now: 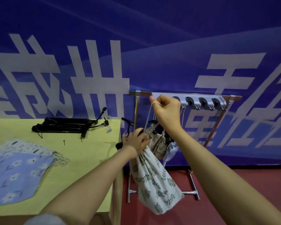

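Note:
A white drawstring bag with a green leaf print hangs in front of a metal rack. My left hand grips the bag's gathered neck, with something black showing at the opening. My right hand is raised near the rack's top bar and pinches the bag's pale cord, which is looped over my fingers and pulled taut upward. A grey strip of round clips and hooks is fixed along the top bar, just right of my right hand.
Other filled cloth bags hang from the rack behind my hands. On the yellow table at left lie black folded umbrellas, flat blue and white floral bags and a small pin. A blue banner wall stands behind; the floor is red.

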A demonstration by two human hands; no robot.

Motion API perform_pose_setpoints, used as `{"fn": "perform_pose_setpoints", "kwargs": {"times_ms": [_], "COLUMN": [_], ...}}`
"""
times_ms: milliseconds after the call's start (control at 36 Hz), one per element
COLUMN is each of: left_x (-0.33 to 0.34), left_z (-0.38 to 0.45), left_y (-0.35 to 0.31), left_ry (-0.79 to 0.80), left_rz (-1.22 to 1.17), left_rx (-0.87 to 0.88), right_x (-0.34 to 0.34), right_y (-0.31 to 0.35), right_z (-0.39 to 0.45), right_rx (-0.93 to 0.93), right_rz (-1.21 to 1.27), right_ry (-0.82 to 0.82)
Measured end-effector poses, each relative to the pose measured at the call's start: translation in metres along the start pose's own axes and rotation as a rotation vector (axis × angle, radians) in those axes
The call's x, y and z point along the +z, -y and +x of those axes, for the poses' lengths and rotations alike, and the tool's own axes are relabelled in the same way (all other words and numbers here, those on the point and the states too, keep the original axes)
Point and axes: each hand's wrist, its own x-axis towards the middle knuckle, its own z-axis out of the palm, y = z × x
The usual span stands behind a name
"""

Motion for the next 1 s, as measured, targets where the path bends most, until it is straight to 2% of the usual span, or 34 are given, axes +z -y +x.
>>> {"fn": "perform_pose_setpoints", "kwargs": {"times_ms": [111,278,417,500,722,833,1000], "left_x": [0.005,-0.003,-0.004,-0.004,0.005,0.012,0.028], "left_z": [0.001,0.013,0.035,0.05,0.086,0.097,0.109], "left_y": [-0.009,-0.03,-0.037,-0.04,-0.055,-0.065,-0.089], "left_ry": [0.056,0.142,0.24,0.236,0.251,0.238,0.287], "left_rz": [-0.059,-0.176,-0.345,-0.458,-0.547,-0.514,-0.515], "left_rx": [0.116,0.234,0.216,0.188,0.257,0.272,0.271], "right_x": [-0.005,-0.017,-0.033,-0.04,-0.048,-0.058,-0.081], "right_y": [-0.02,-0.058,-0.082,-0.091,-0.117,-0.131,-0.15], "right_z": [0.007,-0.008,-0.004,-0.001,0.003,-0.005,-0.004], "right_rx": [0.051,0.233,0.331,0.417,0.646,0.741,0.848], "right_rz": [-0.024,0.012,-0.04,-0.039,0.235,0.338,0.273], "right_ry": [0.058,0.174,0.091,0.092,-0.04,0.019,0.092]}}
